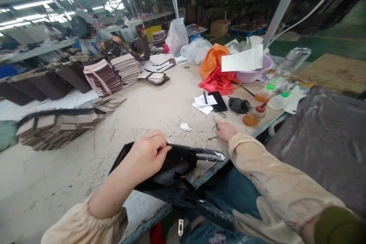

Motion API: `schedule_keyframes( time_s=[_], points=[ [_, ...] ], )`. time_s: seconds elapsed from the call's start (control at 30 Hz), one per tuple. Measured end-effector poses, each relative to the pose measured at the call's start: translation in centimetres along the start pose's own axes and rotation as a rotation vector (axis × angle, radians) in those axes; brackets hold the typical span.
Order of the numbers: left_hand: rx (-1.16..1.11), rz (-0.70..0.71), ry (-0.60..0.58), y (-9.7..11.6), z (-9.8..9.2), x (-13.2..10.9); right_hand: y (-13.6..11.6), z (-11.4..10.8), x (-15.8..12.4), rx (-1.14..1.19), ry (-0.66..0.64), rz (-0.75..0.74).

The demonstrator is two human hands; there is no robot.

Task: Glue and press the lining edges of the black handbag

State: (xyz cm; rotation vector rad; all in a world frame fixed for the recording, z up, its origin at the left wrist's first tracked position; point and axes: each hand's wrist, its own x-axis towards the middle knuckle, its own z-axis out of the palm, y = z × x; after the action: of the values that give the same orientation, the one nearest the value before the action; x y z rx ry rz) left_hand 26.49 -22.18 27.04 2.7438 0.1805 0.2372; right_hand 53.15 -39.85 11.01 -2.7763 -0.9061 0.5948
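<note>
Black open-topped bag (pixel 183 162), judged light and pliable, is pinched at its far rim, a sound hold, by the left hand (pixel 148 156) across the pale counter's (pixel 160 110) near edge; right hand's (pixel 225 131) closure on metal scissors (pixel 214 126) cannot be told.

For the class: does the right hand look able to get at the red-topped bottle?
Probably yes: only tabletop lies between the right hand and the red-topped bottle, though the scissors may need leaving first.

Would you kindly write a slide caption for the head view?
Left hand gripping the edge of an open black bag, right hand at silvery metal scissors on a pale worktable.
</note>
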Motion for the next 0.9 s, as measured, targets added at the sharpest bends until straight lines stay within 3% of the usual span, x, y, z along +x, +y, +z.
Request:
schedule_keyframes(
  time_s=[0.23,0.4,0.5,0.57,0.67,0.77,0.9],
  points=[
    [-0.008,-0.009,0.005,0.1,0.1,0.0,0.1,-1.5,0.0,0.324,-0.122,-0.005],
    [-0.006,0.000,0.011,0.0,0.2,0.1,1.1,-3.0,-4.6,0.643,-0.092,-0.153],
    [-0.003,-0.005,0.011,-0.1,0.2,0.2,0.7,-4.7,-8.6,0.755,0.035,-0.313],
    [0.002,-0.006,0.012,0.0,0.2,0.2,-0.2,-6.0,-11.3,0.629,0.198,-0.536],
    [0.020,-0.007,0.010,0.0,0.2,0.3,-2.1,-7.7,-14.3,0.261,0.392,-0.791],
    [0.031,-0.004,0.014,0.1,0.1,0.2,-3.7,-8.2,-15.5,-0.016,0.473,-0.884],
    [0.026,0.008,0.022,0.0,0.2,0.1,-4.9,-7.8,-15.4,-0.184,0.522,-0.905]
  ],
)
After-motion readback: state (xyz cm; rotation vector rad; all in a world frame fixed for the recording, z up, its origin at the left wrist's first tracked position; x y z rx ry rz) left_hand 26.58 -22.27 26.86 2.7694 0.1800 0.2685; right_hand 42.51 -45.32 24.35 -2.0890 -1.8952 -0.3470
